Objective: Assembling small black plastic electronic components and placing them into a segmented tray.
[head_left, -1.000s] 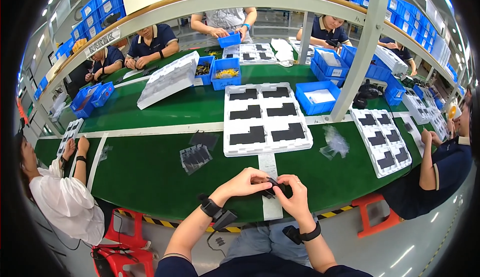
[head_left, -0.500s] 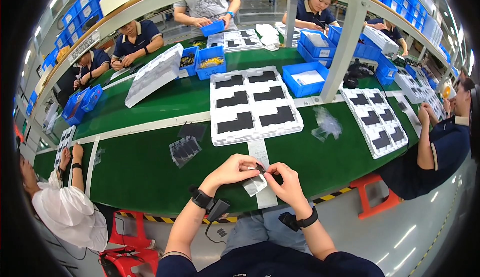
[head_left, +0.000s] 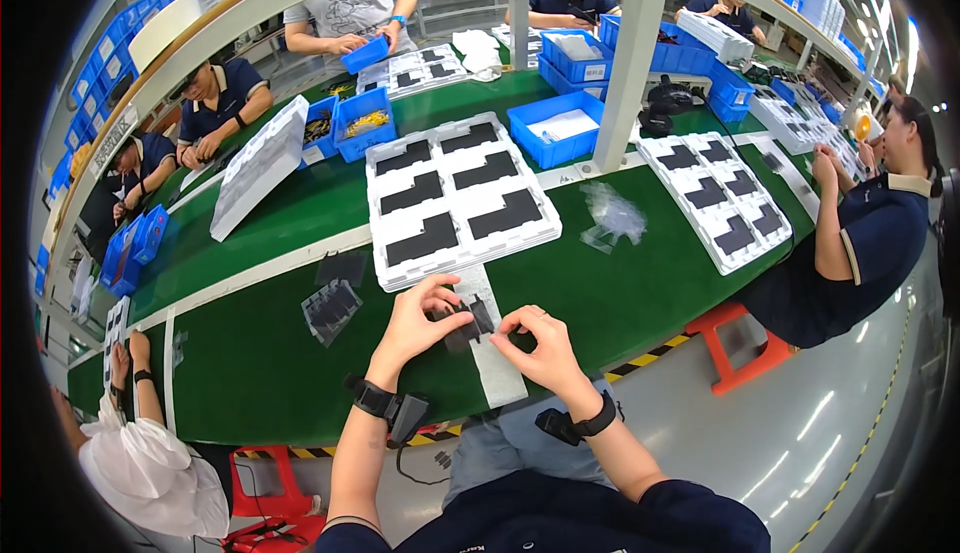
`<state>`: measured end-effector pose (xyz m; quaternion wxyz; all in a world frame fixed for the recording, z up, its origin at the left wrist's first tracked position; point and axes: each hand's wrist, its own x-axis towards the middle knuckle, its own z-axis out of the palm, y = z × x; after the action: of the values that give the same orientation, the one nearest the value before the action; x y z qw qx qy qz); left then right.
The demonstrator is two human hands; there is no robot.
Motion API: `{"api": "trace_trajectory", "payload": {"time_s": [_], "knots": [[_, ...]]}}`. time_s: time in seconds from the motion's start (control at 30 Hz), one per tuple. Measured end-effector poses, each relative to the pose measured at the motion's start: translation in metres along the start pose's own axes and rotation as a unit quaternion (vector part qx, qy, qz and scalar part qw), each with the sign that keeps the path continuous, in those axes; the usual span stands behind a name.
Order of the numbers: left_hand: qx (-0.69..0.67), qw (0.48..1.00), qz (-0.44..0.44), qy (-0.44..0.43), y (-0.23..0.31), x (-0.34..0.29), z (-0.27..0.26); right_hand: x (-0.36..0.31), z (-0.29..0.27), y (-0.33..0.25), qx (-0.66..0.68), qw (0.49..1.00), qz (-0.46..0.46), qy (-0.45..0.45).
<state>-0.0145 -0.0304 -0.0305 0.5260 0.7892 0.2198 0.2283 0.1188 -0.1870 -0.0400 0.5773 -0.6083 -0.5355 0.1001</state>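
Over a pale strip (head_left: 503,378) on the green table, near its front edge, I hold a thin black piece (head_left: 470,325) with a darkish film-like part around it. My left hand (head_left: 415,325) has it pinched between thumb and fingers. At the piece's right edge, my right hand (head_left: 545,353) has thumb and forefinger closed together. Whether those fingertips grip the piece or a bit of film is too small to tell. Just beyond my hands lies a white moulded tray (head_left: 470,251) with several black, step-shaped parts in its pockets.
Left of my hands lie a clear sheet with dark pieces (head_left: 332,310) and a dark square film (head_left: 341,269). Crumpled clear plastic (head_left: 612,215) is on the right, near another filled tray (head_left: 708,236). A blue bin (head_left: 548,156) stands by a metal post (head_left: 622,73). Co-workers sit on both sides.
My view has shifted, so the table sits further left. The pale clear film that hung below my fingers no longer shows there. My hands are slightly further apart, and more of the black piece shows.
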Motion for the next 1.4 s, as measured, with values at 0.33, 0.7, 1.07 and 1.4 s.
{"api": "trace_trajectory", "payload": {"time_s": [0.33, 0.7, 1.07, 1.4], "knots": [[0.088, 0.994, 0.025, 0.052, 0.004, -0.003, -0.003, -0.005, -0.088, -0.031, -0.152, 0.979, -0.135, 0.006], [0.096, 0.994, 0.013, 0.041, 0.004, -0.001, -0.005, 0.088, -0.183, -0.055, -0.310, 0.903, -0.217, 0.201], [0.063, 0.998, -0.021, 0.014, 0.002, 0.000, -0.006, 0.131, -0.180, 0.080, -0.358, 0.905, 0.071, -0.219], [0.119, 0.990, 0.052, -0.048, 0.006, 0.001, -0.006, 0.155, -0.171, 0.104, -0.372, 0.875, 0.152, -0.272]]}}
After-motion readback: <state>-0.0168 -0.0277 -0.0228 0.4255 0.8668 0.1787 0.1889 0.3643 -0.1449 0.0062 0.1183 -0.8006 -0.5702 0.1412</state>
